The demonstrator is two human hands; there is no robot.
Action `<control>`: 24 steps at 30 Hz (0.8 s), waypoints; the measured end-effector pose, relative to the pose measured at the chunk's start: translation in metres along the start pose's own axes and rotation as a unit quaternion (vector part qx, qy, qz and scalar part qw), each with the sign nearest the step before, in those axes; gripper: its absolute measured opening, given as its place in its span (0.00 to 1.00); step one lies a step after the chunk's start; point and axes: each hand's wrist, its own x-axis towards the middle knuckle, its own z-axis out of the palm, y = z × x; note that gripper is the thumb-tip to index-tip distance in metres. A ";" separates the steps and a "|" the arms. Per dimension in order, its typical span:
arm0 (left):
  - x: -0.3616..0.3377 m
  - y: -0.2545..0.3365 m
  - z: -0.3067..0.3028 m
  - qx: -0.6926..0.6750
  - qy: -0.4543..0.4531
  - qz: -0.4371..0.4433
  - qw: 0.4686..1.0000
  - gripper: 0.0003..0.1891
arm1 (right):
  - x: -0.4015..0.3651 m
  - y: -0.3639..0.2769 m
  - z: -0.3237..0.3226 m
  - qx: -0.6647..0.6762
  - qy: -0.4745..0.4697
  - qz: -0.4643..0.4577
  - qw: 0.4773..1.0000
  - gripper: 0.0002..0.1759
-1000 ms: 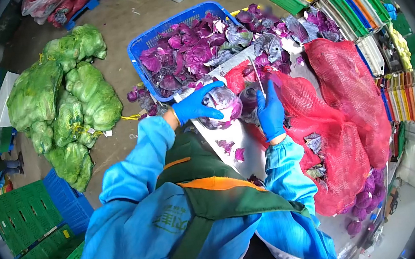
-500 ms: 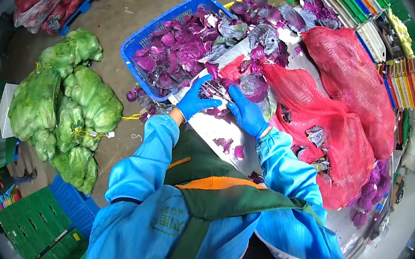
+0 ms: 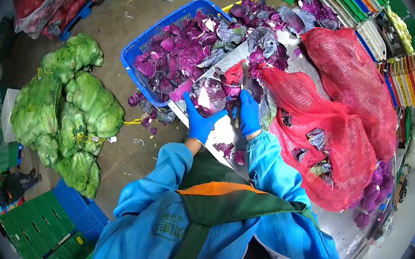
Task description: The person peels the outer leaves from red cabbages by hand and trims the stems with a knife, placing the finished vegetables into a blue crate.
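Head view: a person in a blue jacket and green apron stands at a steel table (image 3: 224, 127), both hands gloved in blue.
Left hand (image 3: 200, 122): clamped from below around a red cabbage head (image 3: 207, 96), fingers spread up its near side. The low grip seems to carry the weight and keep the pale face turned up.
Right hand (image 3: 248, 114): just beside the left, curled at the head's other flank, likely steadying it. Whether it grips anything cannot be told.
Cabbage head: raised off the table, above both hands.
Blue crate (image 3: 168, 23): beyond the left hand, heaped with loose purple leaves, probably set within easy reach for them.
Red mesh sack (image 3: 316, 131): outside the right hand, slumped on the table, more purple heads inside.
Loose leaves (image 3: 226, 149): scattered below the hands, near the wrists.
Green cabbages (image 3: 59, 106): netted in bags on the floor, well apart on the left hand's side.
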 end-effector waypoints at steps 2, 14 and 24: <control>0.017 0.023 -0.003 -0.131 0.008 -0.083 0.988 0.61 | -0.017 -0.003 0.007 -0.053 -0.033 -0.041 0.997 0.15; 0.047 0.028 -0.013 0.123 -0.194 0.124 0.965 0.63 | -0.031 -0.063 -0.042 -0.536 -0.001 -0.348 0.769 0.31; 0.050 0.043 -0.005 0.183 -0.215 0.143 0.949 0.61 | 0.000 -0.016 -0.027 -0.566 -0.117 -0.320 0.751 0.35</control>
